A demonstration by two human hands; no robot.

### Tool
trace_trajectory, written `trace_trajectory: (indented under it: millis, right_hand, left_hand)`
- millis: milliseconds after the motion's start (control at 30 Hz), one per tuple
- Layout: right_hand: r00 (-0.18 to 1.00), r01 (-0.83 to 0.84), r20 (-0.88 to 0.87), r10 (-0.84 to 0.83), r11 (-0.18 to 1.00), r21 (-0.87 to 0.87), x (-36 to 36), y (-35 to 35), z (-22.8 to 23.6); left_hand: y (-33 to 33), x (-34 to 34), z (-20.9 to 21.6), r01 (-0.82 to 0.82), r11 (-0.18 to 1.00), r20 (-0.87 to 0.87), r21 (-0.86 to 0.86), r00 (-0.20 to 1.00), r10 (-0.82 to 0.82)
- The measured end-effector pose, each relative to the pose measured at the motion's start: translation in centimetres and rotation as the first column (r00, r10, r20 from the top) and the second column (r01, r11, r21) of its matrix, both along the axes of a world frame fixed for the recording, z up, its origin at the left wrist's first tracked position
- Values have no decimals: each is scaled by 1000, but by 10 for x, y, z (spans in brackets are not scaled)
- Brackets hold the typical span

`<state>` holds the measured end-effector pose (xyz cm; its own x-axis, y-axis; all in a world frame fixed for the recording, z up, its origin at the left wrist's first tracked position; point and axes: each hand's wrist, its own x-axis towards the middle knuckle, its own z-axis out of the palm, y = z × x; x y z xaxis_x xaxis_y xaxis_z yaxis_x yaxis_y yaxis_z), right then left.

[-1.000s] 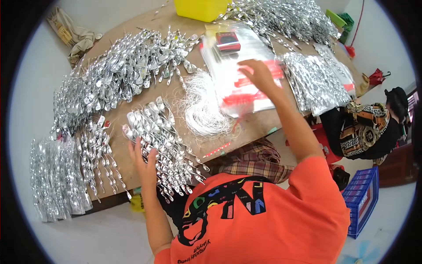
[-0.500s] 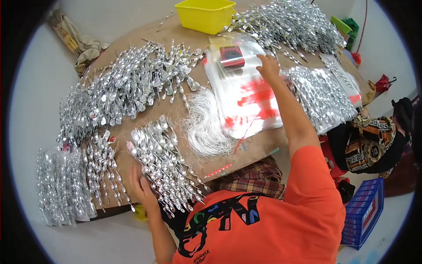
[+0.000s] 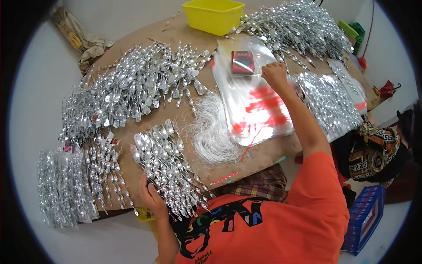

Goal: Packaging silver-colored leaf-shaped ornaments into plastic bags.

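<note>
My left hand (image 3: 152, 199) rests along the left edge of a bundle of silver twisted strips (image 3: 169, 171), its fingers stretched out and partly hidden by the bundle. Across the table, my right hand (image 3: 275, 75) has its fingers pinched together at the upper right edge of a stack of clear plastic bags (image 3: 233, 105) with red print. What lies between those fingertips is mostly hidden, but it looks like a bag's edge. A small red and black box-shaped device (image 3: 243, 62) sits on the bags. Left of the stack lies a hank of white string (image 3: 213, 130).
Heaps of silver twisted strips cover the table's left (image 3: 127, 83) and far right (image 3: 299, 28). Bagged strips lie at left (image 3: 66, 187) and right (image 3: 327, 101). A yellow tub (image 3: 213, 16) stands at the back. Beyond the right edge are a person's patterned cloth (image 3: 373, 152) and a blue crate (image 3: 364, 215).
My right hand's fingers have drawn together into a pinch at the bags' edge. My left hand has shifted slightly, staying beside the strips. The whole view has moved a little.
</note>
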<state>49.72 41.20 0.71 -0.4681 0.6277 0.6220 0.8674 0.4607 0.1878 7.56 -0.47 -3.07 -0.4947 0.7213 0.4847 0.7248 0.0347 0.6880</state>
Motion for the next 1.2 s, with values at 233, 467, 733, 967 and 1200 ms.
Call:
trace_trajectory:
  millis: [233, 467, 733, 967, 1200]
  right_hand:
    - [989, 28, -73, -125, 662, -749, 10, -11, 15]
    - [692, 48, -613, -380, 872, -487, 58, 21, -16]
    - [649, 325, -562, -512, 855, -404, 80, 21, -38]
    - [-129, -378, -836, -533, 806, -456, 67, 6, -5]
    - [189, -461, -883, -429, 755, -466, 19, -36, 75]
  left_hand:
    - [0, 1, 5, 6, 1000, -3, -6, 1000, -6]
    - [0, 1, 5, -7, 1000, -37, -1, 999, 7]
    - [5, 1, 0, 16, 999, -22, 37, 1000, -16]
    - [2, 3, 3, -5, 1000, -37, 19, 999, 5]
    - [-2, 2, 3, -16, 999, -52, 29, 998, 17]
